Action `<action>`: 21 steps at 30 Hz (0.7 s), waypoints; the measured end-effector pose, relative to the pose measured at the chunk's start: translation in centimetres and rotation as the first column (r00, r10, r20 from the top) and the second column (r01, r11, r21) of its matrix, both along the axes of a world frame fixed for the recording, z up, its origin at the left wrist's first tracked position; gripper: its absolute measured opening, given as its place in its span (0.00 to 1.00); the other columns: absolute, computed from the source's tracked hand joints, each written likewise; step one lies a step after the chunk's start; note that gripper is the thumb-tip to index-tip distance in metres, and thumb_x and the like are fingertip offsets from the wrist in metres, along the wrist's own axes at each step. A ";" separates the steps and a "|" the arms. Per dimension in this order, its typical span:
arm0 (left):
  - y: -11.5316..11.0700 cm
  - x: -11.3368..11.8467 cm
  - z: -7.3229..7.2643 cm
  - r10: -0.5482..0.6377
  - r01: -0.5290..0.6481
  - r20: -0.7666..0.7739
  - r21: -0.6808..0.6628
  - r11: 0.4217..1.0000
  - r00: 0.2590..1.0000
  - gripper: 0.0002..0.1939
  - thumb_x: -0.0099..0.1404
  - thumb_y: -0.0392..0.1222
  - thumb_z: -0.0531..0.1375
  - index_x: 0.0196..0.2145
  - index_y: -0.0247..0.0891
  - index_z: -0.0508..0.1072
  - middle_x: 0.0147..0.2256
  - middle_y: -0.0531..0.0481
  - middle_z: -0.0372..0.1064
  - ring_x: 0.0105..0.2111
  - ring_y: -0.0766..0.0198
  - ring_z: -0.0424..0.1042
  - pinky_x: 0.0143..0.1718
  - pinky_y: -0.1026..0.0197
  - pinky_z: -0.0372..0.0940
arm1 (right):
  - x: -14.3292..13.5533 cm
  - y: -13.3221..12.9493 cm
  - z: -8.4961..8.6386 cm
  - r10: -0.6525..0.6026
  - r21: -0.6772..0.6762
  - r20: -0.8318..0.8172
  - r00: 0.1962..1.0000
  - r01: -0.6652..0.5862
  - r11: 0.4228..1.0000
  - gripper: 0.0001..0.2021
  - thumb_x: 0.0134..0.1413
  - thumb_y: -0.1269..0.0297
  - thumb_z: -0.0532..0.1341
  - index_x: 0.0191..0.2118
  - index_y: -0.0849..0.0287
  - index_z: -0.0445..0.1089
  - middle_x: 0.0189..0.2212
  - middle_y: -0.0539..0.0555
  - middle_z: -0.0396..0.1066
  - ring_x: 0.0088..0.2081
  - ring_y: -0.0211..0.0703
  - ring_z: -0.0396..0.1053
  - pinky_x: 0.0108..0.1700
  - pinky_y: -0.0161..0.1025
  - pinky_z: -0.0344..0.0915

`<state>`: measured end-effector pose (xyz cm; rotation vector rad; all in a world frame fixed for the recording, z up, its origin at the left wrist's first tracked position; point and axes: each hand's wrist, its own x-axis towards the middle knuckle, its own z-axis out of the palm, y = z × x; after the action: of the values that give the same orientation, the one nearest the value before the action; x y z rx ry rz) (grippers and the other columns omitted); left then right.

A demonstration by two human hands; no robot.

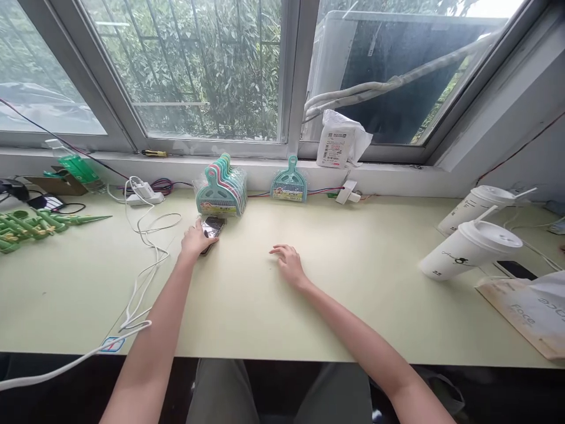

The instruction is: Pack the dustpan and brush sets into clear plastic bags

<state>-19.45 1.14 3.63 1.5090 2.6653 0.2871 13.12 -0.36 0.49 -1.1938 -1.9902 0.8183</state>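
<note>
My left hand (195, 240) grips a dark smartphone (213, 226) by its edges, thumb on the near right side, fingers on the left. The phone lies at the table just in front of a row of several teal and pink toy dustpan sets (218, 191) in clear wrapping, standing on edge. My right hand (288, 262) rests on the table with loosely stretched fingers and nothing in it. Beyond it, a single teal dustpan set (289, 182) leans against the wall under the window.
White cables (148, 253) run from a power strip (145, 193) across the left side. Green plastic parts (35, 227) and a green bottle (79, 168) are at far left. Right: two lidded paper cups (470, 250), a phone (515, 270), a paper bag (525, 315). A tissue pack (338, 144) sits on the sill.
</note>
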 end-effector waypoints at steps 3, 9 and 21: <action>-0.2 1.0 0.3 0.057 -0.057 -0.026 0.008 0.998 0.998 0.51 0.53 0.61 0.60 0.65 0.34 0.45 0.55 0.28 0.59 0.56 0.38 0.60 0.49 0.47 0.61 | 0.2 0.0 -0.1 0.011 0.001 0.015 1.000 -0.011 1.000 0.21 0.47 0.80 0.50 0.40 0.51 0.72 0.50 0.49 0.68 0.53 0.45 0.61 0.56 0.45 0.55; -0.2 1.7 1.6 0.099 -0.100 -0.036 -0.049 0.994 0.994 0.51 0.51 0.60 0.62 0.64 0.32 0.47 0.53 0.25 0.61 0.52 0.38 0.64 0.47 0.45 0.61 | 0.2 -0.1 -0.6 0.038 0.052 0.075 0.996 -0.042 0.998 0.19 0.48 0.79 0.51 0.39 0.52 0.72 0.50 0.51 0.68 0.53 0.45 0.61 0.55 0.46 0.55; 4.2 -0.4 4.1 0.107 -0.095 0.007 0.517 0.850 0.994 0.44 0.62 0.61 0.52 0.66 0.35 0.40 0.64 0.27 0.44 0.63 0.43 0.48 0.57 0.40 0.51 | -0.2 -0.5 -0.3 0.039 0.072 0.089 0.995 -0.045 0.996 0.22 0.47 0.81 0.49 0.39 0.51 0.73 0.50 0.50 0.68 0.54 0.44 0.62 0.54 0.44 0.56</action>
<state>-19.84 5.38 7.75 1.4789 2.8302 1.0808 12.94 -0.86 0.14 -1.1665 -2.1042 0.7181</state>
